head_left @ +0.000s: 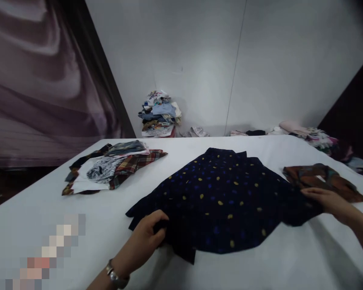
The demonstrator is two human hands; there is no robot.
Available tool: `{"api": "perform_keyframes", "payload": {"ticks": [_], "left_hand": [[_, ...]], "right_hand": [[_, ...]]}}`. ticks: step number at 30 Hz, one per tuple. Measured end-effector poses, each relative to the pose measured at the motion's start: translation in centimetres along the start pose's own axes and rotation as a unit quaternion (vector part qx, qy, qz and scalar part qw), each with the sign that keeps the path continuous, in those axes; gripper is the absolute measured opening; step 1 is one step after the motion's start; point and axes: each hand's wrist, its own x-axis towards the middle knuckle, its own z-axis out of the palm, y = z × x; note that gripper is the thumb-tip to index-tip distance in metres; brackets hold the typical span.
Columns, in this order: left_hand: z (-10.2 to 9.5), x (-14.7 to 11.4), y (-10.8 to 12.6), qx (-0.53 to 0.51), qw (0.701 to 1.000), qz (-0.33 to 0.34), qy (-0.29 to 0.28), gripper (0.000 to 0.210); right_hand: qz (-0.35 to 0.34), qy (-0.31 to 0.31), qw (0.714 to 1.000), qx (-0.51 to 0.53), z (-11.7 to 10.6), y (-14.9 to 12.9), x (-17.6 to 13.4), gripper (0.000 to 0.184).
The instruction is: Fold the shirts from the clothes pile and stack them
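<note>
A dark navy garment (218,197) with yellow and blue spots spreads across the middle of the table, its near edge lifted a little off the surface. My left hand (148,235) pinches its lower left part, fingers closed on the dark cloth. At the right end, my right hand (328,201) grips a corner of the same garment, thumb and fingers closed round the fabric. A watch or bracelet (116,276) sits on my left wrist. Whether the garment is a shirt or another piece of clothing, I cannot tell.
Folded clothes (109,167) lie on the white table (87,225) at the left. A brown patterned garment (329,179) lies at the right. Behind the table stands a tall clothes stack (160,114), with more clothes (308,135) at the back right. A curtain (42,88) hangs left.
</note>
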Motion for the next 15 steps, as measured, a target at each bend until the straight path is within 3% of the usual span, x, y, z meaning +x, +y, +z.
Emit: {"api": "perform_keyframes", "payload": {"ticks": [3, 6, 8, 11, 13, 15], "left_hand": [[-0.3, 0.1, -1.6, 0.034, 0.998, -0.051, -0.029, 0.016], [-1.3, 0.7, -3.1, 0.052, 0.995, -0.086, 0.004, 0.027], [-2.3, 1.4, -4.1, 0.085, 0.988, -0.109, 0.072, 0.041], [-3.6, 2.8, -6.0, 0.188, 0.958, -0.135, 0.168, 0.059], [-4.0, 3.9, -7.2, 0.248, 0.941, -0.152, 0.175, 0.070], [-3.8, 4.9, -8.0, 0.280, 0.932, -0.176, 0.147, 0.077]], "right_hand": [[0.005, 0.027, 0.996, -0.086, 0.2, 0.2, -0.6, 0.009], [-0.081, 0.060, 0.984, -0.147, 2.4, -3.3, 0.8, 0.015], [-0.154, 0.048, 0.975, -0.150, 4.6, -6.1, 2.5, 0.017], [-0.177, -0.011, 0.965, -0.194, 8.9, -9.4, 5.3, 0.029], [-0.174, -0.049, 0.952, -0.248, 11.9, -10.7, 6.9, 0.045], [-0.152, -0.066, 0.936, -0.310, 14.3, -11.3, 8.1, 0.060]]}}
